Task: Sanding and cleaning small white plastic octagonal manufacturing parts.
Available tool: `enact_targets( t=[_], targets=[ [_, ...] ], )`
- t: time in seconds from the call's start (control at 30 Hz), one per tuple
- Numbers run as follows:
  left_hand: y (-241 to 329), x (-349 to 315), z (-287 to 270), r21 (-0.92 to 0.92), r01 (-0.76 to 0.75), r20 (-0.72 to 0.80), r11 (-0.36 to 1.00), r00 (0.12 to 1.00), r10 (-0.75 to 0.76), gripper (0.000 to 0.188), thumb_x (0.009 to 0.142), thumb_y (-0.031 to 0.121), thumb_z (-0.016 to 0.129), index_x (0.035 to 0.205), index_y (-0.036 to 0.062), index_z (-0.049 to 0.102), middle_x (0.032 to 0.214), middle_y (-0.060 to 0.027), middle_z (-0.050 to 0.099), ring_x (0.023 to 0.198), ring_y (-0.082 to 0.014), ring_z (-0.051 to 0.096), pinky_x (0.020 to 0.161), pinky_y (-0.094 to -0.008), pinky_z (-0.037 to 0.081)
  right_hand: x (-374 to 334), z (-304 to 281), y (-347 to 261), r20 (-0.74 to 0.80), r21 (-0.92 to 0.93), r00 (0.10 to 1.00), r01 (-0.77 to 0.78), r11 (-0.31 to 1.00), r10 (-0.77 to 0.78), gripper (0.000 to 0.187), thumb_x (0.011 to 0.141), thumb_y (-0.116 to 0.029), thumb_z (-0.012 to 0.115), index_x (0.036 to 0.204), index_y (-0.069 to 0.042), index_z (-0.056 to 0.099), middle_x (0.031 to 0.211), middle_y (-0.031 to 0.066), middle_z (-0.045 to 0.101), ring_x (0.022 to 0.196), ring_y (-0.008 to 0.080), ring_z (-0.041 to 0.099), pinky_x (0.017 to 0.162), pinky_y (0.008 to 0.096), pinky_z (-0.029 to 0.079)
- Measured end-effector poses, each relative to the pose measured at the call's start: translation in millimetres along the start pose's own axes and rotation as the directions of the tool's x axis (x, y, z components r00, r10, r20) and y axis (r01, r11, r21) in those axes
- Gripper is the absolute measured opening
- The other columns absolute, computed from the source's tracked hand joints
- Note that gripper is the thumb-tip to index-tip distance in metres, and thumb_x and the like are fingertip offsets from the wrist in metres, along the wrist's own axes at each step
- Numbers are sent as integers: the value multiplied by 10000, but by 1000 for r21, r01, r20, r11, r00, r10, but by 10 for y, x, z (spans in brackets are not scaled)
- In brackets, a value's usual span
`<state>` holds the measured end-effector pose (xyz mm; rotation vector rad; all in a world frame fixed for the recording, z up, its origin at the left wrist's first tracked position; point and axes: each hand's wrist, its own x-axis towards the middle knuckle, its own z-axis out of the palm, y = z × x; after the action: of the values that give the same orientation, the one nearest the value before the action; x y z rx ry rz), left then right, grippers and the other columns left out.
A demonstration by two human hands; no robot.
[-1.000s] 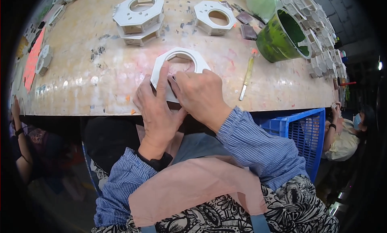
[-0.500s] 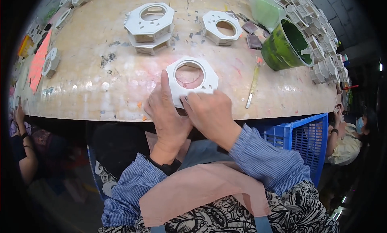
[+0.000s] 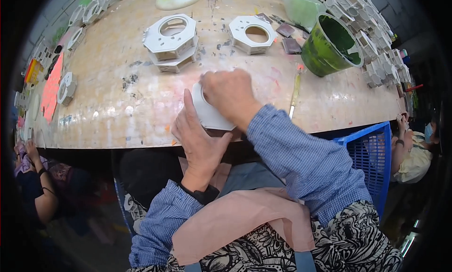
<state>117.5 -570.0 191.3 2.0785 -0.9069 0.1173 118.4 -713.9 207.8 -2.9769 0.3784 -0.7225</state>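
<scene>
A white octagonal casting with a round opening [image 3: 210,115] is tilted at the table's near edge. My left hand [image 3: 200,140] grips its left and lower side, thumb along the near edge and fingers up the left. Over the upper right of the casting, my right hand [image 3: 233,95] is closed, knuckles up, and covers most of the opening. Whatever its fingers pinch is hidden. Beyond them stand a stack of two similar white castings [image 3: 157,42] and a single one [image 3: 238,35].
A yellow-handled cutter knife [image 3: 296,89] lies right of my hands. Past it are dark square sheets [image 3: 292,46], a green-stained tub [image 3: 314,55] and heaped white castings [image 3: 374,46]. A blue plastic crate [image 3: 365,152] stands below the edge at right. People sit at both sides.
My right hand has moved up from the casting's near edge to its upper right, now covering the opening. The left hand keeps its hold. The view has shifted slightly.
</scene>
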Motion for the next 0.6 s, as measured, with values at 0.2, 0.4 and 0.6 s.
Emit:
enact_targets(
  t=[0.2, 0.4, 0.6],
  targets=[
    [-131, -50, 75, 39, 31, -39, 999, 999, -30, 1223, 549, 214, 883, 1520, 49, 159, 1243, -197, 466, 1169, -373, 427, 1011, -469, 267, -460, -355, -195, 52, 188, 998, 9, 982, -19, 266, 873, -285, 617, 674, -109, 611, 561, 114, 592, 522, 284, 608, 498, 401, 460],
    [-17, -40, 13, 22, 24, -25, 999, 999, -24, 1211, 556, 211, 875, 1520, 51, 160, 1233, -193, 474, 1168, -356, 443, 1012, -472, 267, -380, -364, 222, -46, -16, 995, -89, 996, 88, 196, 790, -202, 664, 667, -115, 539, 561, 86, 570, 487, 270, 579, 501, 379, 434],
    [-77, -30, 79, 51, 7, -64, 999, 998, -3, 1214, 552, 184, 878, 1525, 72, 160, 1233, -181, 475, 1176, -353, 435, 1015, -480, 263, -666, -330, 94, -51, 58, 999, 21, 998, -18, 158, 766, -213, 667, 686, -116, 571, 553, 105, 560, 505, 296, 588, 488, 405, 458]
  ],
)
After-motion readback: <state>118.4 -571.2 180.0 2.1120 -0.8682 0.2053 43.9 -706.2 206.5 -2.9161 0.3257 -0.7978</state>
